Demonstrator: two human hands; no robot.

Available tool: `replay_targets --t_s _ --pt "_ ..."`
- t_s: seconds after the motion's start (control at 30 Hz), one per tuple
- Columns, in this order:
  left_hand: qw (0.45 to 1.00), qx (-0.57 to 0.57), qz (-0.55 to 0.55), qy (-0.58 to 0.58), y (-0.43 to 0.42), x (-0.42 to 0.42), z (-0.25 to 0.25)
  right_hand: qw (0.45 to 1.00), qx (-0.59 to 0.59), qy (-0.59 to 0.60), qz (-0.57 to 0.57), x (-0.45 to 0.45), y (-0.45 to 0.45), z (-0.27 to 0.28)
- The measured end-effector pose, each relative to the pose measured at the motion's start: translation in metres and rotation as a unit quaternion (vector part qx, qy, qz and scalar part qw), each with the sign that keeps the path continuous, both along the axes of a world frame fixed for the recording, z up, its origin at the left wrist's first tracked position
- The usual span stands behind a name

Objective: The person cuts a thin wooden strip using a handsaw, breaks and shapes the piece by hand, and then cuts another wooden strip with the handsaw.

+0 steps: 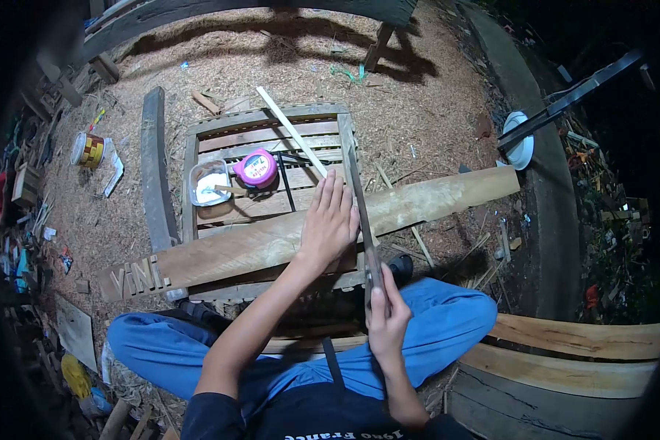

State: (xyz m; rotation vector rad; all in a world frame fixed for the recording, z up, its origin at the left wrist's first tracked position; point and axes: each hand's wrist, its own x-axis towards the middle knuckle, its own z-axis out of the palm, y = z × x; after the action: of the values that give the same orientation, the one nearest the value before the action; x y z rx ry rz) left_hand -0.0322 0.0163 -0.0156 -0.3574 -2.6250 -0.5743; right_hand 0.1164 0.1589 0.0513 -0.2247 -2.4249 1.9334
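Observation:
My left hand point(331, 220) lies flat with fingers stretched forward, pressing on a wide wooden plank point(249, 248) and the near part of a thin pale wooden strip point(292, 130). My right hand point(387, 315) is closed around the near end of a long, narrow dark tool point(374, 268). This tool is seen almost edge-on, so its kind is unclear; it points away from me beside my left hand. The plank rests across a low slatted wooden stand point(268, 117). Raised letters point(139, 279) stand on the plank's left end.
On the stand are a pink tape measure point(257, 169) and a clear tub point(209, 183) with white material. A dark wooden bar point(156, 161) lies to its left, near a yellow-red can point(88, 149). Boards point(565, 367) lie at lower right. A white bowl point(518, 143) is at right; sawdust covers the ground.

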Motion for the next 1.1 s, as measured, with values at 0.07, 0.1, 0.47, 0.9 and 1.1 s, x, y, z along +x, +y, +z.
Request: replay_targets --t_s 0.07,0.1,0.47,0.9,1.1 --pt "1.0 0.01 -0.002 0.003 -0.001 0.001 0.002 1.0 -0.018 -0.017 -0.011 -0.002 -0.006 0.004" --pt "1.0 0.007 -0.003 0.009 -0.003 -0.002 0.003 1.0 -0.001 -0.019 -0.001 0.001 -0.006 0.008" --pt "1.0 -0.003 0.001 0.028 0.001 0.0 -0.002 0.999 0.023 -0.012 0.022 0.006 0.0 0.015" --pt "1.0 -0.01 0.002 -0.007 0.002 -0.001 -0.001 0.998 0.056 0.024 0.026 0.02 0.012 0.012" --pt "1.0 -0.007 0.006 0.001 0.003 -0.001 -0.001 0.999 0.036 -0.022 0.014 0.003 0.004 0.02"
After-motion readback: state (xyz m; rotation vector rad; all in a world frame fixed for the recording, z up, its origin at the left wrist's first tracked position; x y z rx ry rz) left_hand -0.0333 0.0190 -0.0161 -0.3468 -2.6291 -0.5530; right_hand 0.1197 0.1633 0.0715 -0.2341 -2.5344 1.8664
